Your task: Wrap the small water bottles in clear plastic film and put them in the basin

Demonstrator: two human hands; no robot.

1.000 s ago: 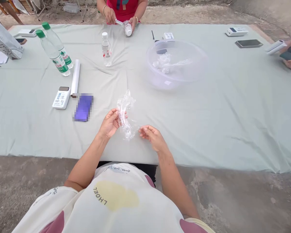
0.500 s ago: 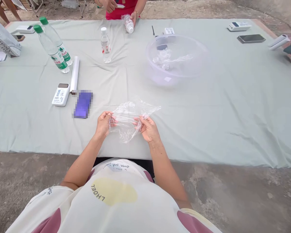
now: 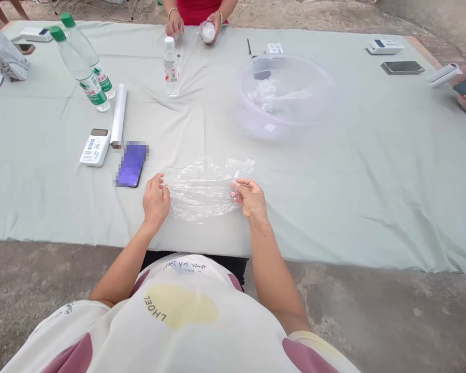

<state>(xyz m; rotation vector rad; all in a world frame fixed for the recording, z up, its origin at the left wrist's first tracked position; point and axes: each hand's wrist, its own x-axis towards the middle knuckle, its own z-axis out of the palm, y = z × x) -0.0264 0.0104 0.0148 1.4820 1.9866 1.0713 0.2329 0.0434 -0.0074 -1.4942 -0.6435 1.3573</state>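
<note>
A crumpled piece of clear plastic film is spread over the cloth in front of me. My right hand pinches its right edge between thumb and fingers. Beside the film's left edge is my left hand, thumb and fingers apart, with nothing visible in them. A phone with a purple, blurred-out screen lies to the left of that hand. Past the film stands a translucent plastic basin, with more crumpled clear film in it.
On the left are two green-capped water bottles, a white roll and a white device. A smaller white-capped bottle stands upright further back. Across the table, a person in red holds a film-wrapped bottle.
My hands have moved apart, and the film is stretched wider and flatter. The left hand's fingers have come off its edge. The person opposite has turned the wrapped bottle.
</note>
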